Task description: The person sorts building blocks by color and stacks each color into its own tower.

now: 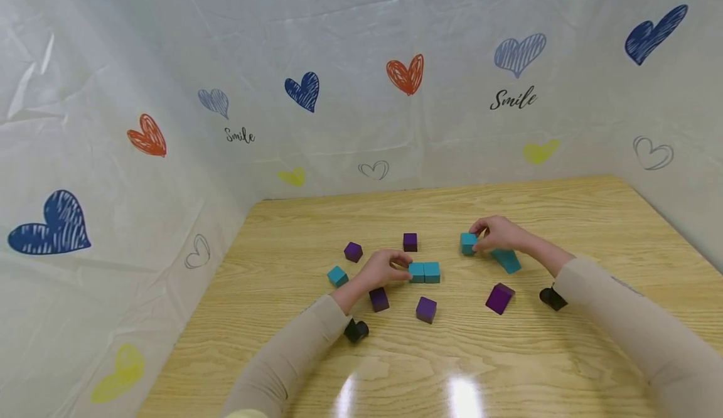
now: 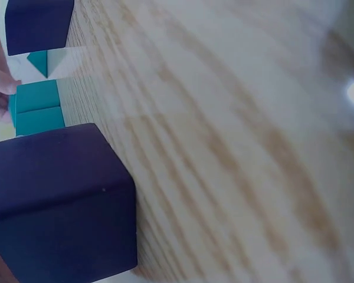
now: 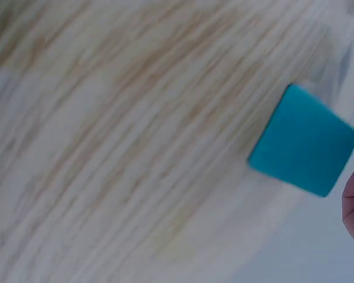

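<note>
My left hand point(image 1: 385, 270) holds the near-left end of two teal cubes that sit side by side, thumb and fingers at the left teal cube point(image 1: 417, 273). The right teal cube point(image 1: 432, 272) lies flush against it. My right hand point(image 1: 499, 234) pinches another teal cube point(image 1: 468, 243) between thumb and fingers, to the right of that pair. Below this hand lies a teal slanted block point(image 1: 507, 260), seen large in the right wrist view. A purple cube point(image 2: 59, 206) fills the lower left of the left wrist view and hides most of my left hand there.
Around the left hand are a loose teal cube point(image 1: 337, 276) and purple cubes point(image 1: 353, 251) point(image 1: 379, 299). Other purple blocks stand behind the pair point(image 1: 410, 242), in front of it point(image 1: 426, 309) and nearer the right forearm point(image 1: 499, 298). A white sheet point(image 1: 339, 142) with hearts hangs behind the wooden table point(image 1: 305, 223).
</note>
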`<state>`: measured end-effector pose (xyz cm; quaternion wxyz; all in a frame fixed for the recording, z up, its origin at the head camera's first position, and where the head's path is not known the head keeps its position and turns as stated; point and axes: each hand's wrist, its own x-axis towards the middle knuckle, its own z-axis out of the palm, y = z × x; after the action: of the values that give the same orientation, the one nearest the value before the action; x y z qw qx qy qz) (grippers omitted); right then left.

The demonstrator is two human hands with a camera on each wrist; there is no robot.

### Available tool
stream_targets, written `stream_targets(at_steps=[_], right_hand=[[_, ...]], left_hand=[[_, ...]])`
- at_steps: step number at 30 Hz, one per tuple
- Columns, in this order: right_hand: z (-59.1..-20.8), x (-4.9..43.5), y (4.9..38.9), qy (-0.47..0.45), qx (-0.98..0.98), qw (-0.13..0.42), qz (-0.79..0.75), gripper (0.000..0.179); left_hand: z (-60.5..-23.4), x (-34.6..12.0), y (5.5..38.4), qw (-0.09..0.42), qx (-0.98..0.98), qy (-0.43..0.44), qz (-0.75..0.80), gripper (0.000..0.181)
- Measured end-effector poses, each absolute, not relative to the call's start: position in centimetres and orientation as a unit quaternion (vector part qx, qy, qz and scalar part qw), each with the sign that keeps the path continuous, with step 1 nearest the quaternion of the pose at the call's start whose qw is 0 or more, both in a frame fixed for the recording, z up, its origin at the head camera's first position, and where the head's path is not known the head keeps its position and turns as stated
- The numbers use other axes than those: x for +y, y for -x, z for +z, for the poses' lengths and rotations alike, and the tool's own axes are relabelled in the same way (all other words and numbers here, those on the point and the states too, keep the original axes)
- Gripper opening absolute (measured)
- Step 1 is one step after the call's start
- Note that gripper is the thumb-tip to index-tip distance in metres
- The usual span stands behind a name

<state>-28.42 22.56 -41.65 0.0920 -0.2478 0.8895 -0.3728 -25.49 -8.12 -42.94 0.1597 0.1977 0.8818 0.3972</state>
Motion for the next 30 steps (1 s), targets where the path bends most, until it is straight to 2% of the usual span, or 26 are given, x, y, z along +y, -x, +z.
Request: stream_targets(at_steps=[9,30], right_hand=[[-39.3,19.3,25.9,0.206,0.912,0.109,-0.337,0.039],[-39.7,15.1,24.5,0.208,0.904,0.103,-0.359,0.036]], left_hand=[[-43.1,-8.2,25.7,0.17,0.882,-0.185,0.399,0.028],[-43.1,-8.1,25.7,0.166,0.885,-0.185,0.393,0.028]])
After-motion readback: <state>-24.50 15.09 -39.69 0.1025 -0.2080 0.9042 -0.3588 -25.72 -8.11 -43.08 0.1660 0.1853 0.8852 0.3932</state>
